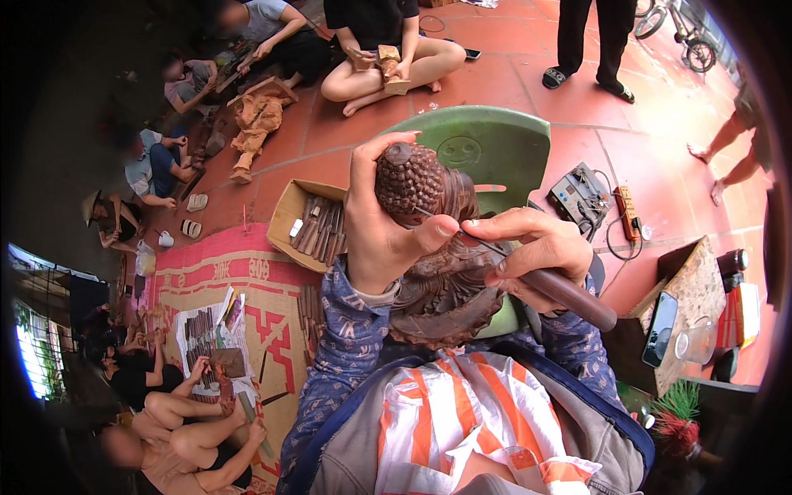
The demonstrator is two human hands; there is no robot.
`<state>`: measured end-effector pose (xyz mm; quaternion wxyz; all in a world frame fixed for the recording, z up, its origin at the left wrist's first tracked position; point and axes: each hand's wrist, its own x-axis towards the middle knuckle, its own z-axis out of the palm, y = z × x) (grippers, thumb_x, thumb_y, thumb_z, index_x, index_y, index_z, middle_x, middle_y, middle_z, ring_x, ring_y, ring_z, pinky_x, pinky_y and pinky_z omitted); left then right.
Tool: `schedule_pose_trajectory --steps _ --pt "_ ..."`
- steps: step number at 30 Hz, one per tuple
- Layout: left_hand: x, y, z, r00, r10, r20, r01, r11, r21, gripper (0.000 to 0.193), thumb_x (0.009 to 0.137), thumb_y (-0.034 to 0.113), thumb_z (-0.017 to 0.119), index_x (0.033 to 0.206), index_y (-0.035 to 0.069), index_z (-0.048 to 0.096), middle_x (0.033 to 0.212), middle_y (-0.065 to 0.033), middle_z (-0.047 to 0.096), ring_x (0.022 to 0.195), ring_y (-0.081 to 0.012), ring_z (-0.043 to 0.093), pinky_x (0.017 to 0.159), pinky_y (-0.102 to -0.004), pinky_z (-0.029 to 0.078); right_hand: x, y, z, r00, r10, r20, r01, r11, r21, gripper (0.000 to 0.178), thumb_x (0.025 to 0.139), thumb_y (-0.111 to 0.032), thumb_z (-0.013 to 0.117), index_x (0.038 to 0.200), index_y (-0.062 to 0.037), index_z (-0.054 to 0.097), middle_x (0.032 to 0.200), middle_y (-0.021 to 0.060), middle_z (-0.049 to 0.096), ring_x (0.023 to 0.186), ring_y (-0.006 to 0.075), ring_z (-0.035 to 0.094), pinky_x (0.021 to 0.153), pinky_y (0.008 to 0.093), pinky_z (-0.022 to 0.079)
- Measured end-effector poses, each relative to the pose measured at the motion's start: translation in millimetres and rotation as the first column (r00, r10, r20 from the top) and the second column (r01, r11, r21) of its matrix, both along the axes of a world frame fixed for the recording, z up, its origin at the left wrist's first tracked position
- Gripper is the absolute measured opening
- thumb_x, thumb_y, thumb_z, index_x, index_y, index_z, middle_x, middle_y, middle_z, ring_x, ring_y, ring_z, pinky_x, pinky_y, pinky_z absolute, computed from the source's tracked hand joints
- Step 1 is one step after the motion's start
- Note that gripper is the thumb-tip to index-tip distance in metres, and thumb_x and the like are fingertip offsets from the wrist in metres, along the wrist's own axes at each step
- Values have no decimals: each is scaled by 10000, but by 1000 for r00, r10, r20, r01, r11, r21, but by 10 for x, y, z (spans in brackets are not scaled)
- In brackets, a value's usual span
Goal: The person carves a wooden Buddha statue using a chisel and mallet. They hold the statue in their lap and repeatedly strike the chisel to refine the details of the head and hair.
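We hold a dark wooden statue (437,247) upright over our lap, head pointing away towards the green chair (487,144). Our left hand (379,223) clasps its head; our right hand (536,247) grips a chisel (569,293), tip leftward. A cardboard box (309,223) holds more chisels.

Carved statue (437,247) before chair (487,144); tool box (309,223) left; phone (660,328) right
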<state>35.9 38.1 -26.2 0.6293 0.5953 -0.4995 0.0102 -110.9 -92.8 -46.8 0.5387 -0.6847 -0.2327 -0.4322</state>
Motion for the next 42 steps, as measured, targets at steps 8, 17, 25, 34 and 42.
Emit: schedule_pose_trajectory --steps 8,17,25,34,42 --pt "50 23 -16 999 -43 14 44 998 -42 779 796 601 663 1255 13 441 1054 -129 584 952 -181 592 863 -309 465 42 -148 -99 950 304 77 -310 872 379 393 923 -358 585 909 34 606 1090 308 601 928 345 664 877 450 530" --pt "-42 7 17 998 53 16 -53 998 32 718 720 290 841 1247 27 430 1068 -112 594 962 -168 596 874 -299 468 299 -240 187 952 307 -12 -256 816 519 124 794 78 694 875 52 604 947 234 671 849 239 689 777 328 573" --pt "-58 10 24 999 41 -18 -41 999 15 714 720 272 841 1247 24 428 1071 -113 597 969 -172 596 882 -309 468 430 -149 315 971 217 -96 -137 843 520 175 898 -105 622 865 5 489 858 238 668 798 291 703 697 364 605" --pt "-15 30 -14 990 111 92 -114 993 31 720 711 308 840 1241 16 449 1146 -114 547 1012 -183 573 901 -319 456 533 -94 257 964 234 -127 -131 832 539 171 930 -126 574 871 1 474 861 240 672 899 337 689 766 406 598" --pt "-18 38 1 984 126 123 -132 990 44 707 705 283 844 1235 21 456 1136 -102 545 1010 -180 569 898 -310 456 591 -182 319 922 346 -173 -197 804 561 182 931 -145 577 868 -6 478 876 249 674 893 324 694 747 369 601"
